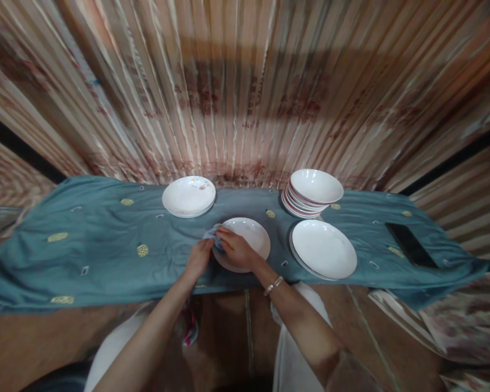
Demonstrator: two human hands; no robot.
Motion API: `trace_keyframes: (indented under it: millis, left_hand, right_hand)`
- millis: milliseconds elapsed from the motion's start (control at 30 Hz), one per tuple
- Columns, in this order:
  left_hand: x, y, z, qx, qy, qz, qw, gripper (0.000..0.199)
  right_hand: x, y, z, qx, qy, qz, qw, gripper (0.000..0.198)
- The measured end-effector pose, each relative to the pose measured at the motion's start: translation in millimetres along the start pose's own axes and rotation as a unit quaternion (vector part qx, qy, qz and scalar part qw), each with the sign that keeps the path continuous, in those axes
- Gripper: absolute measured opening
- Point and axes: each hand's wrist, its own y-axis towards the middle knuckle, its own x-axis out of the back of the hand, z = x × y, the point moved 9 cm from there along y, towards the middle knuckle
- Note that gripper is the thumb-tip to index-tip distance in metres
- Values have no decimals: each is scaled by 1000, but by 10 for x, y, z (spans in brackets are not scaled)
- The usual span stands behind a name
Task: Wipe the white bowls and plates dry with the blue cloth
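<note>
A white plate (255, 235) lies near the front edge of the table, with both hands at its left side. My right hand (237, 250) reaches over the plate, fingers bent onto a crumpled light blue cloth (216, 234) at the rim. At the plate's left edge, my left hand (200, 257) is closed on the rim, close against the cloth; its fingertips are partly hidden. A bracelet circles my right wrist.
Floral white plates (188, 196) are stacked at the back left. A stack of red-rimmed bowls (315, 188) stands at the back right, with more white plates (324, 247) in front. A dark phone (411, 245) lies farther right on the teal tablecloth (110, 261). Behind hangs a pleated curtain (237, 98).
</note>
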Motion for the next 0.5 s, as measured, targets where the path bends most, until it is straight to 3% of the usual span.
trace_keyframes:
  millis: [133,267,400,500]
  left_hand:
    - [53,-27,90,61,-55,-26,996,28]
    - [33,0,79,65,-48,-21,996,25]
    - [-89,30,185,102,-91,31,990,8]
    - [-124,44,233,109,-114,49,986,12]
  right_hand:
    - [15,-125,78,31,66,41,997,34]
    - [30,-284,121,23,96,89,991,25]
    - [117,-444,74,-2,68,126,990,16]
    - [244,-556,-4,-16,-10,126,992,12]
